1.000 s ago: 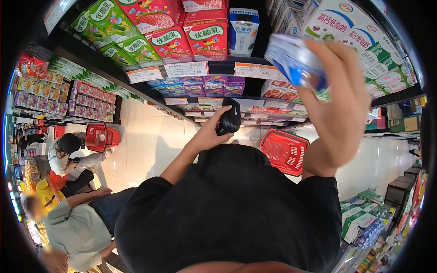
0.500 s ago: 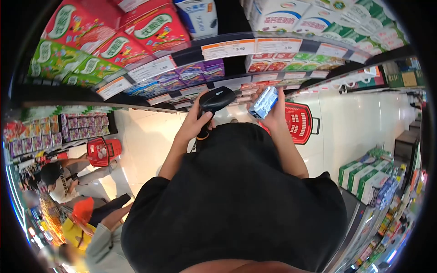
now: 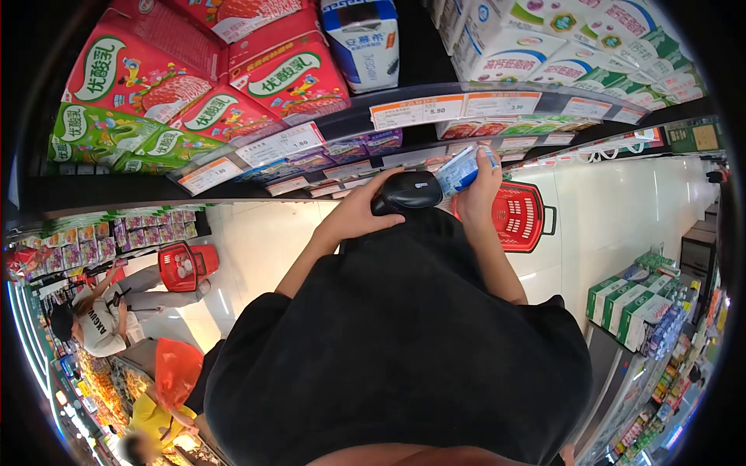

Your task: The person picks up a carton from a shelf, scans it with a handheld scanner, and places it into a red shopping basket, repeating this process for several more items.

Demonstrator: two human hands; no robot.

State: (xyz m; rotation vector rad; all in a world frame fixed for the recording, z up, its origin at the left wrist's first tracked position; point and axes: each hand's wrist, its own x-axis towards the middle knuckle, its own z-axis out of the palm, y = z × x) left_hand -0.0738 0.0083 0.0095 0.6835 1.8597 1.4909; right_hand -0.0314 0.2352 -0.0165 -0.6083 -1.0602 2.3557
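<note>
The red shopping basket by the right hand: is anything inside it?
The visible part of the red shopping basket shows only its slotted interior, no goods. The part behind the right hand is covered, so I can't tell there.

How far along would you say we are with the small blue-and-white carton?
Done: the blue-and-white carton is off the shelf, in the right hand. In hand: the left hand holds a black handheld device right by it; whether they touch is unclear. Left, probably: finishing with the device, then setting the carton down, as both are still held.
</note>
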